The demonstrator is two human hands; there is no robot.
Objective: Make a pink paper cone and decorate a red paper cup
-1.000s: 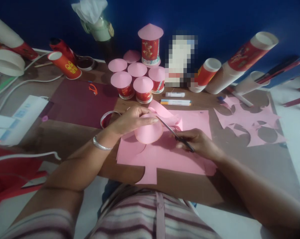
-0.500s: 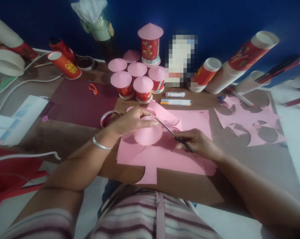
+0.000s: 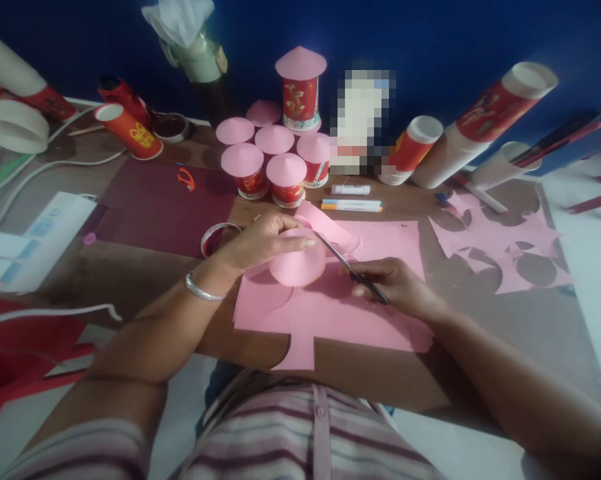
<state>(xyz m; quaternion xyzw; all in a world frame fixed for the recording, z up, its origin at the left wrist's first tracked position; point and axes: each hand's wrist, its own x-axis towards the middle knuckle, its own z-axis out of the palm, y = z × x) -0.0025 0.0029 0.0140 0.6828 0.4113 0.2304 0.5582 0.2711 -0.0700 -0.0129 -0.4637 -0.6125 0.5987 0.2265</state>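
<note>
My left hand pinches a pink paper circle between thumb and fingers, above the sheets. A curled pink strip hangs off behind the circle's far edge. In my right hand is a pair of scissors, its blades pointing up and left to the circle's right edge. Whether the blades are parted I cannot tell. Beneath both hands lie pink paper sheets, one with curved pieces cut out of it.
Behind stand several red paper cylinders with pink cone tops. Two markers and a white tube lie before them. At right are pink scraps with round holes; at left, a maroon sheet, a tape roll and a white box.
The circle has turned and lifted slightly in my left hand, and the curled strip behind it has shifted. My right hand with the scissors has barely moved.
</note>
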